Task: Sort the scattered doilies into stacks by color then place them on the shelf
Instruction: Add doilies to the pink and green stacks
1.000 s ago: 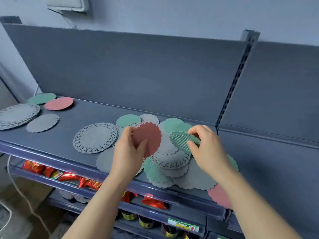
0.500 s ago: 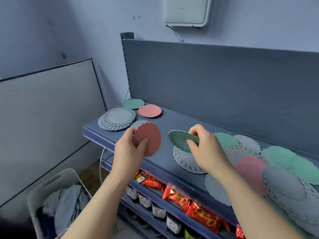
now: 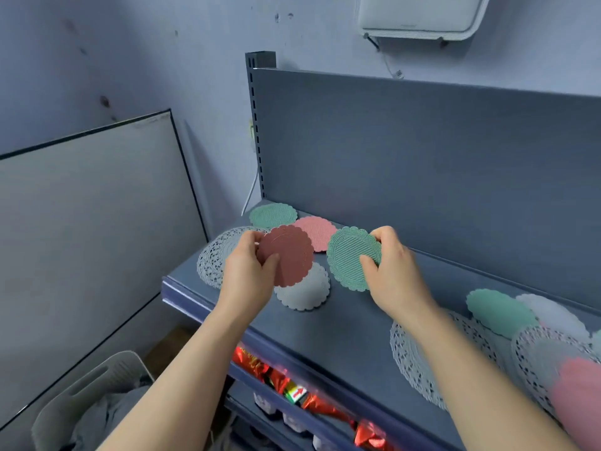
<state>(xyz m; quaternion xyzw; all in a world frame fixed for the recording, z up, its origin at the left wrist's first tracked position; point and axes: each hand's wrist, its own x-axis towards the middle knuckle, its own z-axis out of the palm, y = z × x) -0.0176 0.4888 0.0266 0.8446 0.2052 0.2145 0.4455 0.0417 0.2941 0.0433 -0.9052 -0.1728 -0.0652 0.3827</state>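
My left hand (image 3: 248,275) grips a dark red doily (image 3: 287,255) by its left edge, held above the shelf (image 3: 344,327). My right hand (image 3: 395,275) pinches a green doily (image 3: 349,258) at its right edge. Behind them at the shelf's left end lie a green doily (image 3: 273,215) and a pink doily (image 3: 318,231). A large white lace stack (image 3: 213,258) sits behind my left hand, and a small grey-white doily (image 3: 305,289) lies under the red one. At the right is a scattered pile: green (image 3: 497,310), white lace (image 3: 409,356), pink (image 3: 582,395).
The shelf's back panel (image 3: 422,164) rises behind the doilies. Lower shelves hold red foil packets (image 3: 257,366) and jars. A white laundry basket (image 3: 84,395) with cloth stands on the floor at the left, beside a large grey board (image 3: 81,239).
The view has swung left along the shelf. Both hands, still holding the red and green doilies, have moved from the scattered pile to the sorted doilies at the left end.
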